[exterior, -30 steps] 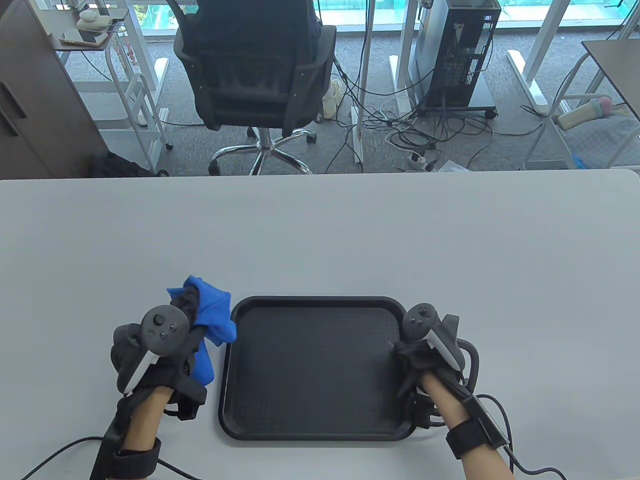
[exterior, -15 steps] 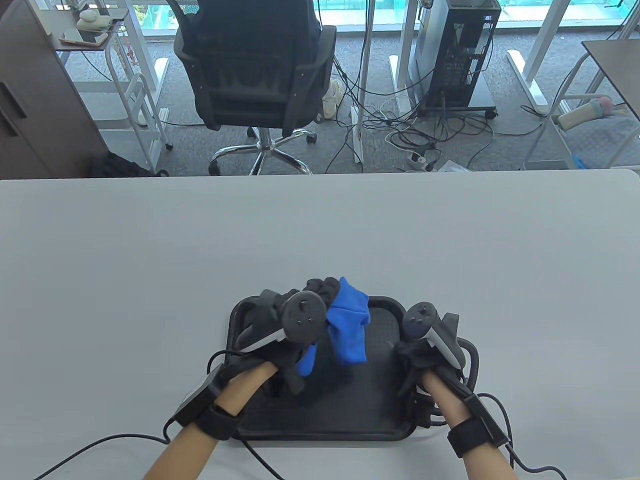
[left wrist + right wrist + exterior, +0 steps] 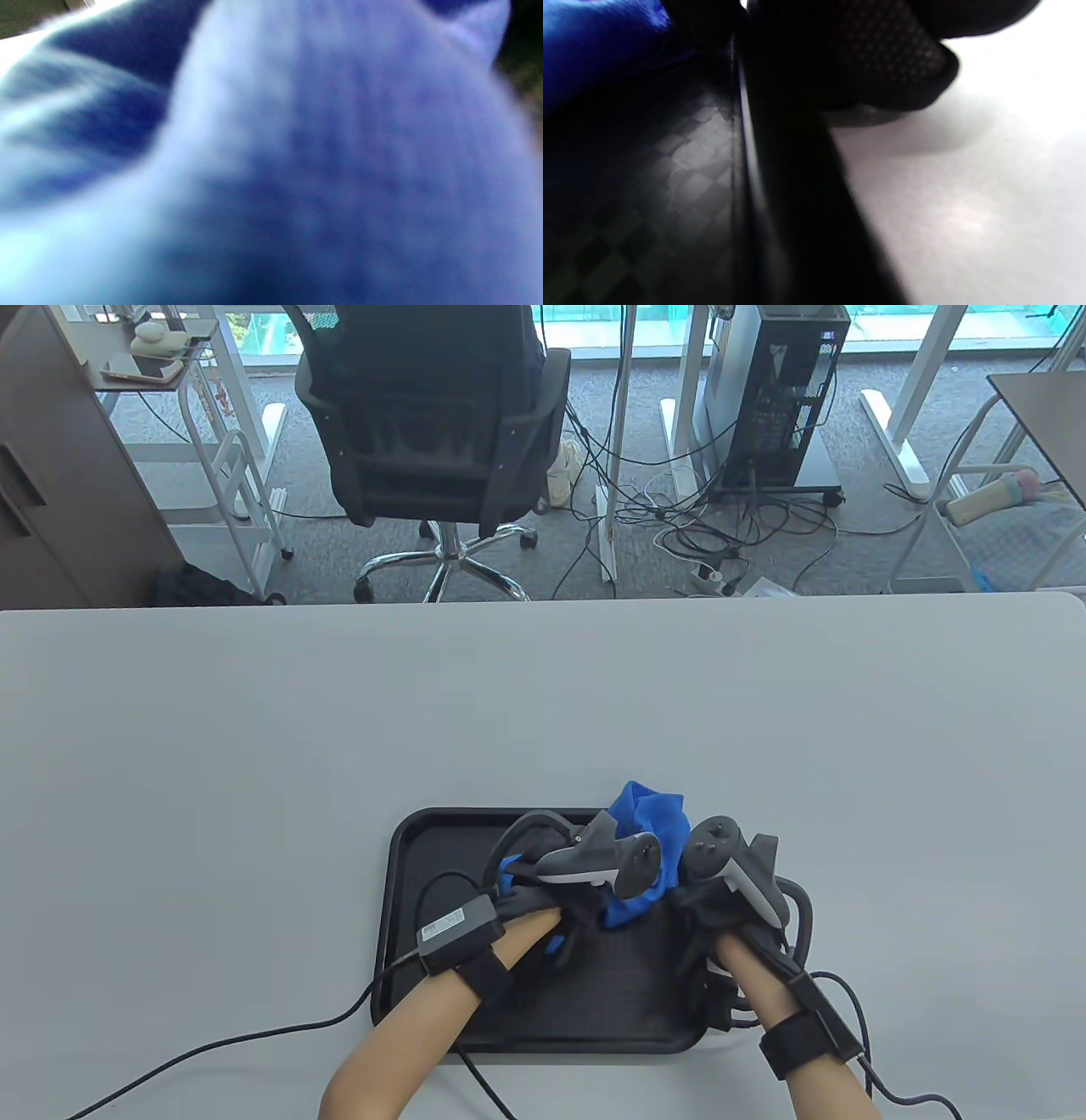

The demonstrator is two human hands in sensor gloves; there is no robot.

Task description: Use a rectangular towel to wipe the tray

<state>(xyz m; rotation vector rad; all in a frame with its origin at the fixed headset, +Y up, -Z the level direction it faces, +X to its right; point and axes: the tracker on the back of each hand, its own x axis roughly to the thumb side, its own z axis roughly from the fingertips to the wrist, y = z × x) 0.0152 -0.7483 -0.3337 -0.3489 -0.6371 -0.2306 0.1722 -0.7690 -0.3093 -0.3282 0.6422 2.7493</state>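
Note:
A black rectangular tray [image 3: 441, 848] lies on the white table near its front edge. My left hand [image 3: 585, 891] reaches across the tray and holds a bunched blue towel [image 3: 649, 823] against the tray's far right part. The towel fills the left wrist view [image 3: 297, 169] as a blue blur. My right hand [image 3: 721, 916] grips the tray's right rim. In the right wrist view the rim [image 3: 780, 169] runs down the middle, with gloved fingers [image 3: 882, 63] over it and the towel [image 3: 594, 46] at top left.
The white table [image 3: 254, 712] stretches wide behind and to both sides of the tray. Glove cables [image 3: 254, 1035] trail off the front edge. An office chair [image 3: 433, 432] and a computer tower [image 3: 780, 390] stand on the floor beyond the table.
My left hand has carried the blue towel from left of the tray across it to the far right part. My right hand has stayed on the right rim.

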